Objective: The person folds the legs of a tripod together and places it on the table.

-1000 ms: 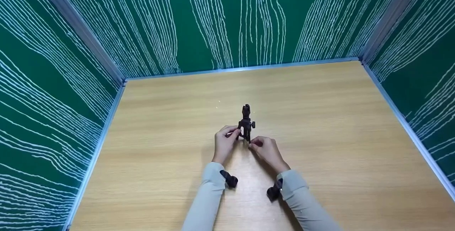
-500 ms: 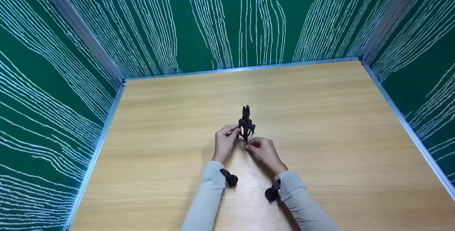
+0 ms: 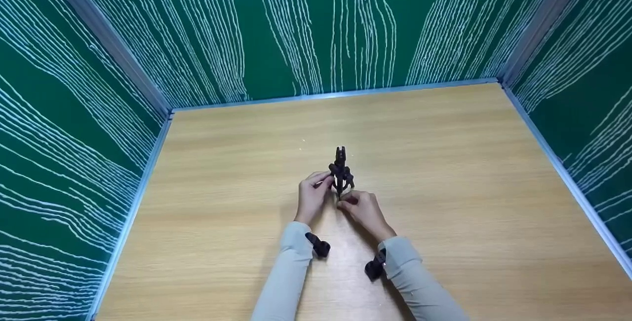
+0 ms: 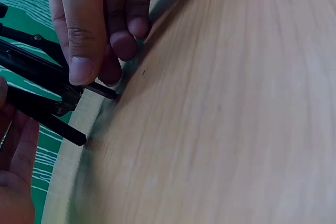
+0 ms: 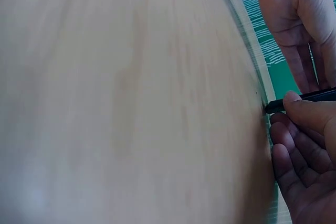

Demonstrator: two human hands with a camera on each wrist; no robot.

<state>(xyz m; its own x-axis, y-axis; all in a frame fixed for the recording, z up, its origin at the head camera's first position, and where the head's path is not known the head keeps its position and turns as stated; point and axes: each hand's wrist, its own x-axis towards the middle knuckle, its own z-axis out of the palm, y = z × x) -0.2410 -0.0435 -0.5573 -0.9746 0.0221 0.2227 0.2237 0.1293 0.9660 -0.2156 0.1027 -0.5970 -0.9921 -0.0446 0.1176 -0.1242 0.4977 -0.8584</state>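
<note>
a black jointed stand with slender splayed legs (image 3: 340, 170) is just ahead of both bare hands, its long axis running up and away from them. the left hand (image 3: 311, 198) pinches its left leg; the right hand (image 3: 364, 209) pinches the nearest leg, lower down. its feet seem to meet the pale wooden table (image 3: 227, 187), though fingers partly hide them.

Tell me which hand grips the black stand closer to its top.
The left hand holds the black stand farther up; the right hand instead pinches one leg near its end.
</note>
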